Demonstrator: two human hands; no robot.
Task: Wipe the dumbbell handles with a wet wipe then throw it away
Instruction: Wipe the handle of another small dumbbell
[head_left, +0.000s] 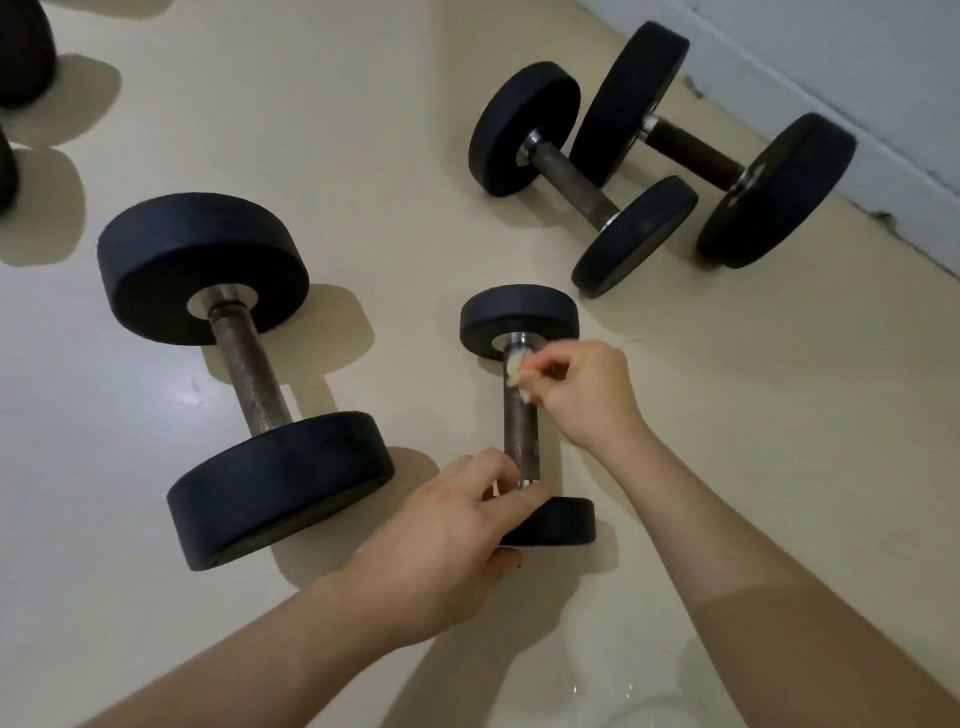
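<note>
- Far-left edge of floor: dark rounded shapes (21, 52), cut off by the frame. Likely more weights, but cannot tell.
- Left of centre: large dumbbell (249, 374) lies on the floor (363, 130) with no hand near it. Cannot tell whether it has been wiped.
- Left hand (447, 540): fingers (498, 467) are curled round the near end of the small dumbbell's handle, just beside the near plate.
- Why held so: judged a steadying grip. The plates are round and would roll under rubbing.
- Small dumbbell (519, 312): lies mid-floor on both plates, its handle (521, 426) running away from the person.
- Wet wipe (514, 366): a small pale wad, touching the far end of the handle, just beside the far plate's collar.
- Right hand (587, 395): comes in from the right, its fingers (545, 364) pinching the wad.
- Wipe relative to fingers: nipped in the right fingertips and poking out onto the metal. It is well apart from the left fingers, with bare handle between.
- Step in hand: judged to be wiping this handle, now at its far end.
- Floor's right edge, near the wall (857, 62): two dumbbells (571, 171) lie close side by side, unattended.
- Bin: none in view.
</note>
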